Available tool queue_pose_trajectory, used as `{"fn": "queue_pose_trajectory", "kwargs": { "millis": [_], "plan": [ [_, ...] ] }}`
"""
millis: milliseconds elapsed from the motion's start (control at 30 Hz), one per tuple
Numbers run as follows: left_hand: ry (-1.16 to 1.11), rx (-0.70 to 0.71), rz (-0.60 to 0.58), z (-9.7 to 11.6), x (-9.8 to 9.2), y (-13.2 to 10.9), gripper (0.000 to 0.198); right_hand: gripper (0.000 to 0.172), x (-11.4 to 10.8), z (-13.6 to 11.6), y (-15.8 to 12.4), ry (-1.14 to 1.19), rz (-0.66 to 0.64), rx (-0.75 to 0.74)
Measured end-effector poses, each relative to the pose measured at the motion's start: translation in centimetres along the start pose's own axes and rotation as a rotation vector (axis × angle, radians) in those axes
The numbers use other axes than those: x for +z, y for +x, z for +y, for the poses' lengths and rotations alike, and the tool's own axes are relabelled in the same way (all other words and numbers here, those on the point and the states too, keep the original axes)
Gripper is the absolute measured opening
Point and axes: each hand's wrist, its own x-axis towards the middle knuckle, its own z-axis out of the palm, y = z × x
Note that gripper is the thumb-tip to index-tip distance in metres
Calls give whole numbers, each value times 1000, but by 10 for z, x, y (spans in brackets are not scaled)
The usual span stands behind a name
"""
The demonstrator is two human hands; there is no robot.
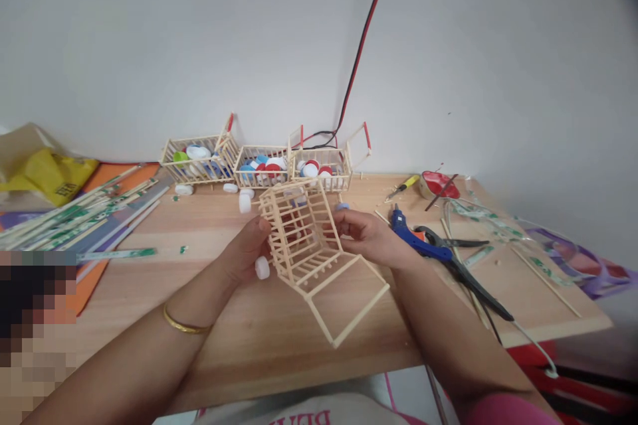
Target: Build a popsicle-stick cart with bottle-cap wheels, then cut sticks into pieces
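A small cart built from pale wooden sticks (305, 239) is held tilted over the wooden board (209, 305), its long handle frame pointing toward me. My left hand (248, 249) grips its left side, fingers closed on the sticks, with a white bottle-cap wheel just below the thumb. My right hand (366, 234) holds the right side, fingers curled on the frame near a bluish cap.
Three finished stick carts (259, 163) filled with coloured bottle caps stand along the wall. Loose white caps (245, 201) lie before them. A blue glue gun (416, 239), scissors (461, 246), a screwdriver (403, 187) and a red tape roll (438, 184) lie right. Wrapped chopsticks (74, 219) lie left.
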Motion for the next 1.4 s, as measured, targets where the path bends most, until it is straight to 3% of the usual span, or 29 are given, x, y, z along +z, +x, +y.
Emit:
{"fn": "queue_pose_trajectory", "kwargs": {
  "millis": [233,567,900,1067,1400],
  "plan": [
    [93,100,36,-1,3,-1,66,24,-1,6,1,110,-29,44],
    [33,23,56,-5,-10,6,57,13,-3,-4,1,30,-34,60],
    [27,29,36,-3,-2,1,68,16,-1,-6,2,58,-1,12],
    [46,15,59,-2,-1,1,59,18,-1,-7,3,120,18,-19],
    [44,37,23,-2,0,-1,68,22,0,-4,4,173,33,-52]
  ]
}}
